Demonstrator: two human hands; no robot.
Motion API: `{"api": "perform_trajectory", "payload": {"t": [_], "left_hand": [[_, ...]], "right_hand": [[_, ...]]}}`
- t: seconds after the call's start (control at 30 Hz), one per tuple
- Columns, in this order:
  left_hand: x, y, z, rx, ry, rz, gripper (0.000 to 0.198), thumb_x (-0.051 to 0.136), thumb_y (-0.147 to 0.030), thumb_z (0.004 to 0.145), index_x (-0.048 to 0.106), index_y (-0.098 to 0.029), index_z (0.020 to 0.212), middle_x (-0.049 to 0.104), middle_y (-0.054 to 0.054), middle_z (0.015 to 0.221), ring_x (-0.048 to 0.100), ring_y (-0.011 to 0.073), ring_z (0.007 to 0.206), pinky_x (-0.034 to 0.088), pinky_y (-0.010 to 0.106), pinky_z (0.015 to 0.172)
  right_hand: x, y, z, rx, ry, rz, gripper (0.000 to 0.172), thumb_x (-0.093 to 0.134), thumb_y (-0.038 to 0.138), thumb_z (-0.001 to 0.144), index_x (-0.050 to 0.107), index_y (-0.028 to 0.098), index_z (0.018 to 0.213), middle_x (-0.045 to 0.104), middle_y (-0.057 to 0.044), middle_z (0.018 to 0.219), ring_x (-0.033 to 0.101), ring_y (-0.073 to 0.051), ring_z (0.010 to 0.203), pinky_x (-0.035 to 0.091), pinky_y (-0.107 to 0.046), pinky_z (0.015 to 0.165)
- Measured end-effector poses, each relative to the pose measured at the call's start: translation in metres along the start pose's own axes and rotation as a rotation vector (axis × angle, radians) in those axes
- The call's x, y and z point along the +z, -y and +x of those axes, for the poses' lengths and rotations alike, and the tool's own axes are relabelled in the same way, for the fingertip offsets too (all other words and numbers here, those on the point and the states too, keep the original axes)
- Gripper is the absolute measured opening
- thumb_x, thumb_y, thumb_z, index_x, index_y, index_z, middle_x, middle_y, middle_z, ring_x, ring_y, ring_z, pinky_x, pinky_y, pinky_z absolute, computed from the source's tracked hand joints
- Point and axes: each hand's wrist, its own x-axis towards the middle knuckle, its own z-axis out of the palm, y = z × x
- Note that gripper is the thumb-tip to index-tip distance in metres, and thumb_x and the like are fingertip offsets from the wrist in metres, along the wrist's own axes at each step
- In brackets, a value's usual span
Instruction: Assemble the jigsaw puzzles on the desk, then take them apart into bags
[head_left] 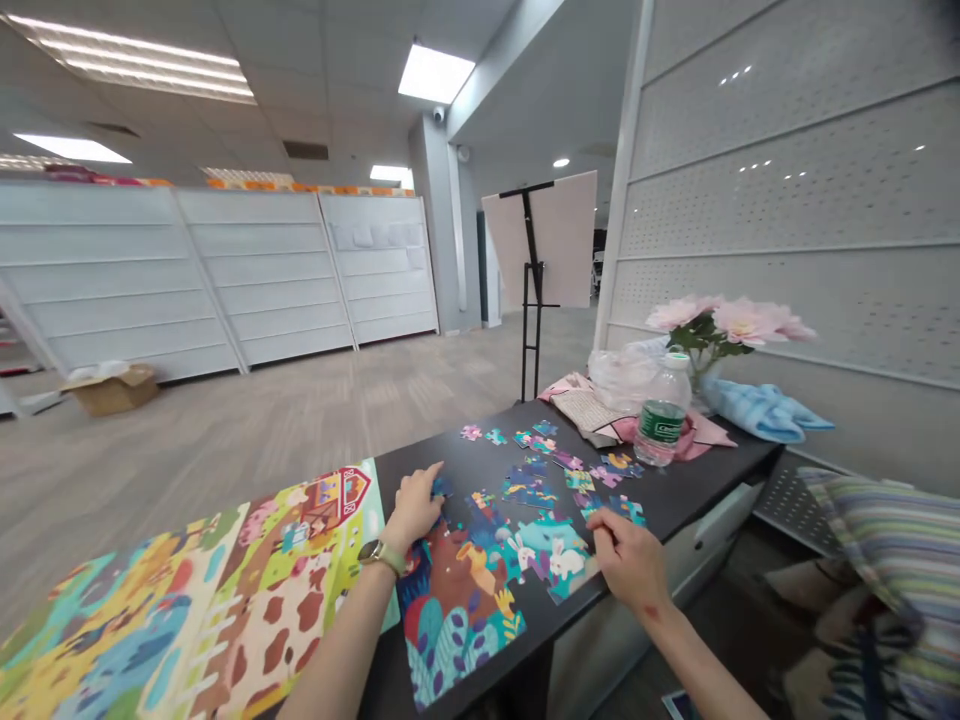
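Blue cardboard jigsaw piece (442,487): pinched in the left hand's (411,512) fingertips above the black tabletop (694,480); multicoloured assembled puzzle section (457,610): between both hands, long axis crosswise, left hand nearer the piece; right hand (628,560): curled at the section's edge, grip indeterminate.

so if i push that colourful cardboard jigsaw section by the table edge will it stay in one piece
Probably not: the colourful cardboard jigsaw section looks like thin interlocked pieces, so it would likely flex and part at its joins. Lying flat on the dark tabletop, it should slide rather than roll or tip. Its thinness suggests it is light.
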Motion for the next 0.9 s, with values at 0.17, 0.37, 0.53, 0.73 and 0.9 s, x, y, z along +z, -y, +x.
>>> {"api": "perform_trajectory", "payload": {"t": [0.17,0.37,0.53,0.73,0.9], "left_hand": [[0.0,0.008,-0.001,0.093,-0.086,-0.122,0.053,0.058,-0.015,0.078,0.056,-0.021,0.131,0.057,0.009,0.12,0.059,0.0246,0.111,0.046,0.038,0.098],[0.003,0.017,-0.003,0.196,-0.164,-0.207,0.037,0.052,-0.019,0.083,0.063,-0.019,0.118,0.06,0.01,0.118,0.065,0.0243,0.101,0.053,0.04,0.092],[0.005,0.02,-0.004,0.259,-0.177,-0.168,0.036,0.049,-0.015,0.081,0.067,-0.022,0.111,0.066,0.006,0.124,0.059,0.0252,0.118,0.045,0.044,0.107],[-0.009,-0.015,-0.016,0.207,-0.276,-0.212,0.031,0.042,-0.019,0.089,0.07,-0.022,0.103,0.066,0.009,0.123,0.057,0.0275,0.121,0.042,0.047,0.108],[-0.021,-0.055,-0.06,0.25,-0.153,-0.238,0.026,0.049,-0.023,0.091,0.068,-0.024,0.109,0.069,0.004,0.114,0.063,0.0209,0.108,0.049,0.035,0.1]], "right_hand": [[-0.002,0.006,-0.002,0.014,0.019,0.014,0.026,0.04,0.022,0.084,0.063,0.024,0.073,0.07,-0.001,0.07,0.063,-0.018,0.067,0.037,-0.027,0.066],[-0.008,0.004,0.0,0.049,0.073,0.06,0.031,0.038,0.019,0.085,0.058,0.022,0.061,0.059,0.001,0.058,0.057,-0.015,0.061,0.038,-0.027,0.063],[-0.034,-0.03,0.044,0.096,0.177,0.137,0.025,0.056,0.038,0.096,0.064,0.015,0.091,0.065,0.001,0.08,0.06,-0.011,0.066,0.051,-0.027,0.063],[-0.029,-0.04,0.111,0.026,0.498,0.057,0.031,0.061,0.036,0.094,0.061,0.017,0.119,0.063,-0.007,0.119,0.065,-0.019,0.098,0.056,-0.04,0.084],[0.007,-0.027,0.135,0.019,0.76,-0.032,0.033,0.06,0.037,0.095,0.059,0.019,0.122,0.061,-0.008,0.125,0.063,-0.022,0.104,0.055,-0.043,0.088]]}}
